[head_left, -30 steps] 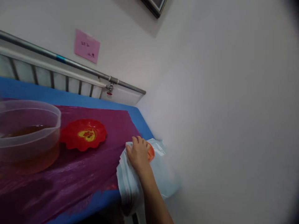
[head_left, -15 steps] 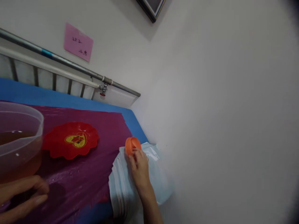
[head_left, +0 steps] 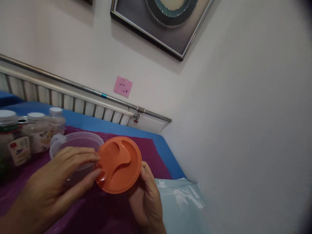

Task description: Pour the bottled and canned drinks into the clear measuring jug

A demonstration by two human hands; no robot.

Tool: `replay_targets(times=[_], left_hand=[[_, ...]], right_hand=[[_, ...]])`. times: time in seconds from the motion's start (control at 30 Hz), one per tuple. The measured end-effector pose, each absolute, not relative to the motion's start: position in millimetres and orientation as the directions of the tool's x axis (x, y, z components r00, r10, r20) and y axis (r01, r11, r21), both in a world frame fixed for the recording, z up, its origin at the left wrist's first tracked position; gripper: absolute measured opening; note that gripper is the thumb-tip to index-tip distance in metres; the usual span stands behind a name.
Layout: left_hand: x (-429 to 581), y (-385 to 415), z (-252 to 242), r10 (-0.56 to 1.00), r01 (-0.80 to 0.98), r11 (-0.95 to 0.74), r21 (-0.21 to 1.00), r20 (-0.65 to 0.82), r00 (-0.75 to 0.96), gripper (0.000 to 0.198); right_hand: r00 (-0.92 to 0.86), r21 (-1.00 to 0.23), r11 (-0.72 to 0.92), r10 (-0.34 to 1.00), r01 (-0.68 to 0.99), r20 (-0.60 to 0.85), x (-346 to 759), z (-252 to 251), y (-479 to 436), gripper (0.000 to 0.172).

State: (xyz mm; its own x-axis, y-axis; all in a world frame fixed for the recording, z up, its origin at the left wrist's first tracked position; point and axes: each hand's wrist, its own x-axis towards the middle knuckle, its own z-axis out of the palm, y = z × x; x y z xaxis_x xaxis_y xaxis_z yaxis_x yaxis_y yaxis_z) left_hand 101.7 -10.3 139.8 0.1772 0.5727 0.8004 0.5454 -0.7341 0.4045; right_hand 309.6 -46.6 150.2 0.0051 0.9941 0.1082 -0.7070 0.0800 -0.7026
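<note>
A round orange plastic lid [head_left: 119, 165] with moulded curved hollows is held up, its face toward me. My right hand [head_left: 148, 198] grips it by the right edge, thumb in front and the other fingers behind. On the opposite edge, the fingertips and thumb of my left hand [head_left: 56, 182] pinch the rim. Behind the left hand stands a clear plastic jug [head_left: 80, 138], partly covered by that hand and the lid. What lies on the surface behind the lid is hidden.
Several jars with white lids [head_left: 36, 133] stand at the left. A purple plastic sheet [head_left: 156, 156] covers the blue tabletop [head_left: 170, 149]. At the right lies light-blue folded plastic [head_left: 180, 211]. A radiator pipe [head_left: 90, 91], a pink note [head_left: 123, 86] and a framed picture [head_left: 151, 35] are along the wall.
My right hand has lifted the orange lid off the light-blue plastic and brought it left, before the jug. My left hand has come to its rim. The view has swung up and left.
</note>
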Motion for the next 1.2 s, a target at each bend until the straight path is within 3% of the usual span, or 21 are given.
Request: replay_targets(times=[0.27,0.37,0.47,0.53,0.6,0.73,0.9,1.07,1.2], left_hand=[[109.4,-1.4,169.6,0.482,0.653,-0.712,0.259,0.857,0.185,0.031],[102.9,-0.3,178.8,0.620,0.567,-0.679,0.467,0.778,0.103,0.029],[91.5,4.0,188.5,0.869,0.533,-0.420,0.735,0.496,0.000,0.048],[82.9,8.7,196.5,0.948,0.533,-0.246,0.810,0.316,-0.042,0.060],[75.7,13.4,205.2,0.969,0.522,-0.182,0.833,0.242,-0.049,0.062],[68.6,19.6,221.0,0.953,0.620,-0.215,0.754,0.301,-0.035,0.059],[61.8,28.5,233.3,0.892,0.728,-0.369,0.578,0.441,0.102,0.049],[50.6,44.6,237.9,0.926,0.846,-0.327,0.421,0.322,0.197,0.043],[49.7,53.7,240.6,0.965,0.900,-0.261,0.348,0.111,0.237,0.044]], right_hand=[[-0.055,-0.728,0.235,0.935,-0.644,0.350,274.4,156.1,-35.1,0.008],[-0.074,-0.756,0.368,0.875,-0.541,0.479,267.5,162.6,-33.5,0.008],[-0.166,-0.801,0.438,0.827,-0.409,0.537,269.2,171.4,-29.2,0.015],[-0.157,-0.846,0.449,0.849,-0.289,0.504,277.1,175.1,-21.4,0.022],[-0.075,-0.878,0.440,0.885,-0.188,0.459,288.2,175.3,-9.2,0.025],[0.009,-0.912,0.389,0.920,-0.131,0.391,307.6,170.0,18.4,0.026],[-0.036,-0.918,0.387,0.919,-0.088,0.391,322.1,170.8,41.1,0.022],[-0.083,-0.905,0.419,0.902,-0.070,0.423,339.2,173.8,48.6,0.018],[-0.097,-0.925,0.375,0.920,-0.060,0.380,351.5,169.9,49.9,0.013]])
